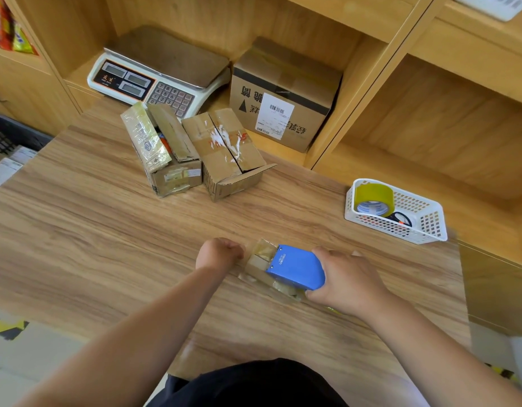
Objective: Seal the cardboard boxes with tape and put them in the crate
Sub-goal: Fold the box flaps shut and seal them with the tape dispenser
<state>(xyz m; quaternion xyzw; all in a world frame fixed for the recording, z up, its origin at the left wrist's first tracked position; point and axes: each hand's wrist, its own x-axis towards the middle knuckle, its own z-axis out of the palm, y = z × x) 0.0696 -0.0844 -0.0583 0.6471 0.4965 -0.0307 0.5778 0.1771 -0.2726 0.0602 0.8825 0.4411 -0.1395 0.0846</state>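
Mid-taping, it seems: your right hand [347, 280] grips the tape dispenser [298, 271] over a small cardboard box [255, 264] at 6 o'clock on the counter [107, 230], left hand [218, 254] curled round its end; next, sever tape, then crate [10, 133] at 9 o'clock.

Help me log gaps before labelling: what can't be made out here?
Head view:
- Box: mostly under dispenser and right hand.
- Left hand: fingers curled under; hold unclear.
- Crate: cut by left edge, table.
- Scissors: half behind basket wall.
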